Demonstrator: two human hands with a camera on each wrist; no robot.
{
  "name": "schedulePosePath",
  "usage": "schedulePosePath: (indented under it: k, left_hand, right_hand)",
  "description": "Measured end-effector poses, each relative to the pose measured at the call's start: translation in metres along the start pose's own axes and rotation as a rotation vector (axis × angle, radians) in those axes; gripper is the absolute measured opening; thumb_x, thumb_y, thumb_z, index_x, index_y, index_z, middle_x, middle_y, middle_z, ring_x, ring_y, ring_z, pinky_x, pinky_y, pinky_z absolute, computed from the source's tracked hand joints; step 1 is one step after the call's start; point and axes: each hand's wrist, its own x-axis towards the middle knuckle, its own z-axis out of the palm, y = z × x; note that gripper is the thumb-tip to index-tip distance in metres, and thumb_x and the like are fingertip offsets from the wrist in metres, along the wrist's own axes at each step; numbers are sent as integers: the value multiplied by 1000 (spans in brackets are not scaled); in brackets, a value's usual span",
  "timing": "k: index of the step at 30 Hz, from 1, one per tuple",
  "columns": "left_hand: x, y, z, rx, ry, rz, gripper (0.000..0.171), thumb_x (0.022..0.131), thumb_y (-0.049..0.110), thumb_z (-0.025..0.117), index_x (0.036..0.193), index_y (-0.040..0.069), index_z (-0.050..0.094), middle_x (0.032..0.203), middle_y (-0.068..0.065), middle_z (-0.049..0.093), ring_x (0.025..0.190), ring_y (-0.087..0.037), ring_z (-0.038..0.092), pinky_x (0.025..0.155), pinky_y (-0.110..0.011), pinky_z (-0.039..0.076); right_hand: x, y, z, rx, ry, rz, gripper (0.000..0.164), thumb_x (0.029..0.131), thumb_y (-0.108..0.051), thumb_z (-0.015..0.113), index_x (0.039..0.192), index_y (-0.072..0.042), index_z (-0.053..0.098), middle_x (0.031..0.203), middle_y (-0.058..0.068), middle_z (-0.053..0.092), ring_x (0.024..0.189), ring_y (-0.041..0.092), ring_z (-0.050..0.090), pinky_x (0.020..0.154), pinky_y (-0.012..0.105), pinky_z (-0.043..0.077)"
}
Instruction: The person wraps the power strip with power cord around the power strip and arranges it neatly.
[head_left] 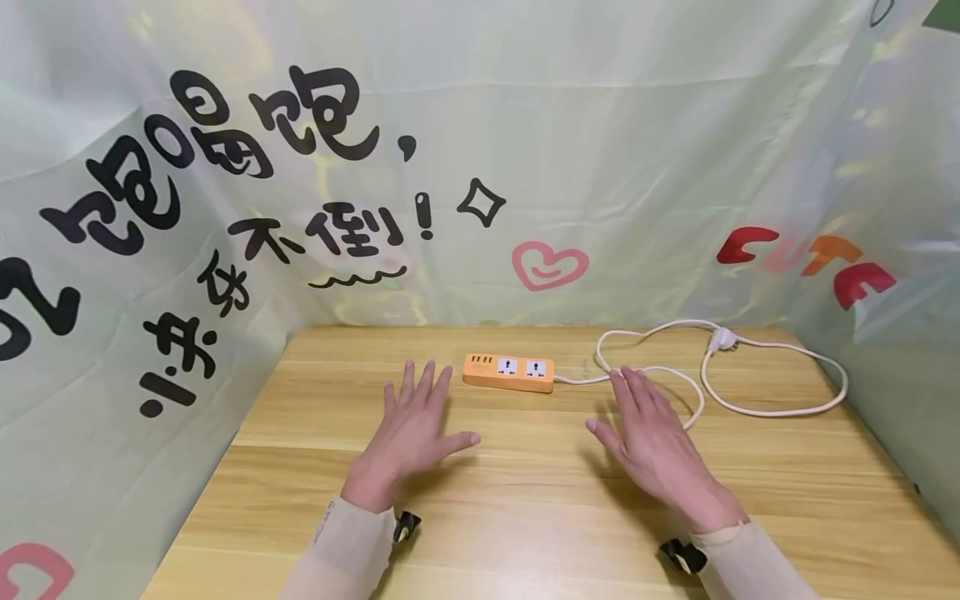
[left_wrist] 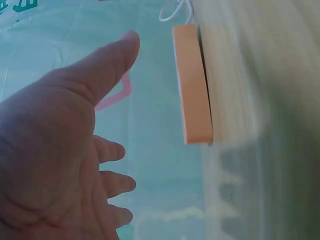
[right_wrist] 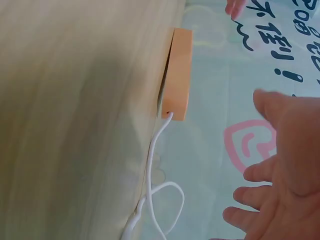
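An orange power strip (head_left: pixel 508 372) with two white sockets lies flat near the back middle of the wooden table (head_left: pixel 525 517). Its white cable (head_left: pixel 772 408) loops to the right and ends in a white plug (head_left: pixel 723 337). My left hand (head_left: pixel 411 433) hovers palm down with fingers spread, just left of and nearer than the strip. My right hand (head_left: pixel 648 437) hovers the same way, right of the strip, above a loop of the cable. Both hold nothing. The left wrist view shows the strip (left_wrist: pixel 192 82) beyond my open palm (left_wrist: pixel 55 165); the right wrist view shows the strip (right_wrist: pixel 179 72) and cable (right_wrist: pixel 152 200).
A pale green printed sheet (head_left: pixel 525 167) with black characters, a pink heart and red letters walls the table on the left, back and right. Bare wood lies between my hands and along the near edge.
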Motion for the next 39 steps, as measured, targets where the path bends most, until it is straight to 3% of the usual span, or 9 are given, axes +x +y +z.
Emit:
schedulePosePath:
  k: [10, 17, 30, 39]
  left_hand:
    - [36, 19, -8, -7, 13, 46, 99, 96, 59, 71, 169, 15, 21, 175, -18, 19, 163, -44, 0, 126, -70, 12]
    - [64, 34, -7, -41, -18, 111, 92, 100, 49, 70, 169, 16, 20, 175, -15, 22, 164, -40, 6, 129, -63, 15]
    - [104, 51, 21, -38, -87, 171, 88, 101, 46, 69, 168, 12, 23, 172, -15, 28, 163, -37, 14, 129, -61, 18]
    - [115, 55, 40, 45, -121, 150, 85, 100, 43, 71, 167, 12, 28, 169, -11, 37, 162, -34, 22, 128, -63, 20]
  right_hand:
    - [18, -7, 2, 224, 1, 114, 68, 109, -34, 59, 161, 3, 34, 162, 32, 36, 149, 53, 35, 119, 69, 31]
    - [33, -7, 11, 304, -38, 197, 67, 108, -30, 59, 160, 4, 34, 165, 32, 32, 151, 52, 33, 122, 67, 27]
    - [40, -9, 25, 324, -78, 250, 66, 108, -29, 58, 160, 4, 34, 166, 31, 31, 153, 51, 29, 124, 66, 24]
    - [41, -7, 31, 314, -80, 236, 66, 108, -29, 58, 160, 5, 35, 165, 31, 33, 153, 50, 32, 124, 64, 25]
